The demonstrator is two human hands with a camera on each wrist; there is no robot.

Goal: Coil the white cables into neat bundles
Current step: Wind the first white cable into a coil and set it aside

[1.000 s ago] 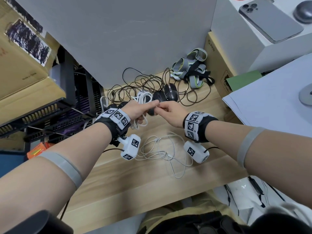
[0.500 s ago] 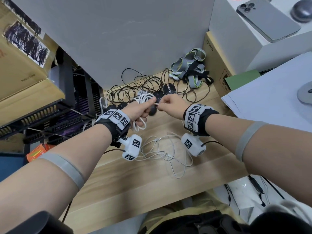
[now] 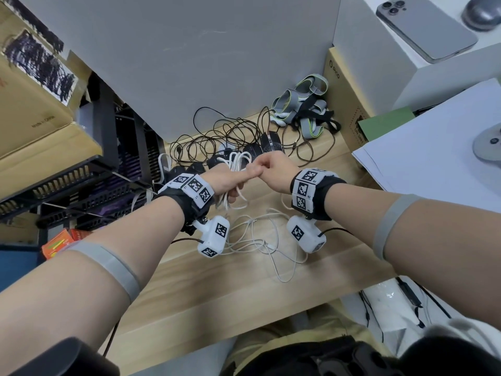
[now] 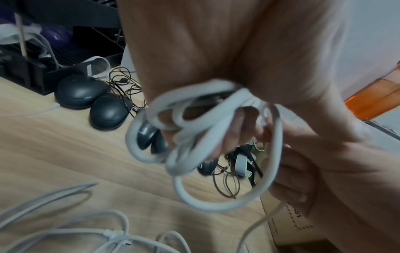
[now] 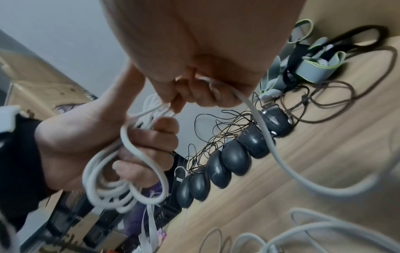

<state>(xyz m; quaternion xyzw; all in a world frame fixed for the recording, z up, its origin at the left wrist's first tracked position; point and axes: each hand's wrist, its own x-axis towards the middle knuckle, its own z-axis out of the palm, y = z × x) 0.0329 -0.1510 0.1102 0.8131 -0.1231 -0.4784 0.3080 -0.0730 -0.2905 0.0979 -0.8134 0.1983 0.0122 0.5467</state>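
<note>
**Winding the last length onto the bundle**

We judge the step in hand to be laying another turn of the white cable [image 3: 235, 169] onto the loops already gathered. To do it well, we should keep each new turn the same size as the ones beneath it, feed the strand without twist, and let the thumb pin every turn before the other hand lets go. The trailing length should run free; if it snags on the loose white cables [image 3: 254, 240] lying on the table [image 3: 189, 294], we would pause and lift it clear, not pull.

Our left hand [image 3: 226, 180] is curled round the bundle of loops, which hang from the fist toward six o'clock in the right wrist view. Our right hand [image 3: 273, 169] pinches the running strand between thumb and fingers, and the two hands touch at the knuckles, the right at three o'clock of the left. From the right hand's pinch the strand sweeps down and away toward the table.

The uncoiled white cables sit at six o'clock of both hands, well below them on the wood. A row of black mice [image 5: 227, 157] with dark cords lies at twelve o'clock, beyond the hands.
</note>
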